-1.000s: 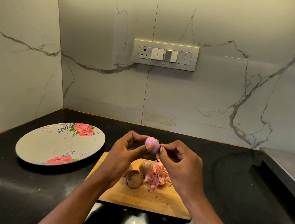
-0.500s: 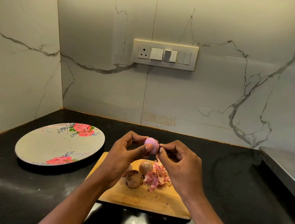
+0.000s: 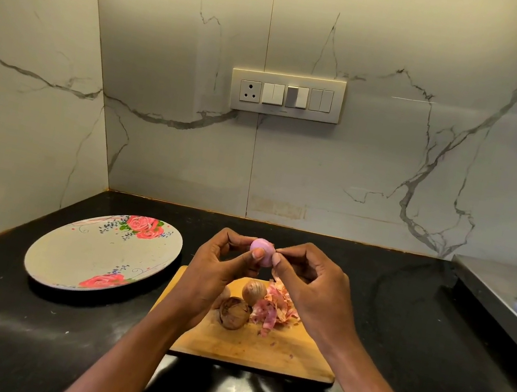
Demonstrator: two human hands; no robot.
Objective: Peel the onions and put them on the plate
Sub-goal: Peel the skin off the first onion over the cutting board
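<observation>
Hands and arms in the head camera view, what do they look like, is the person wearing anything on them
Both forearms are bare up to the bottom edge of the picture: no sleeves show. The left hand and right hand wear no gloves, and no rings, watch or bracelet can be seen. The fingernails look short and unpainted.

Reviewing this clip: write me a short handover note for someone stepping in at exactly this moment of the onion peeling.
Left hand holds the nearly peeled pink onion above the cutting board.
Right hand pinches a bit of skin at the onion's right side.
Two unpeeled onions, one dark and one paler, lie on the board beside the pile of peels.
The floral plate, left of the board, holds no onions.
Done: most of one onion's skin is off.
Left: finish it, plate it, then peel and plate the others.
</observation>
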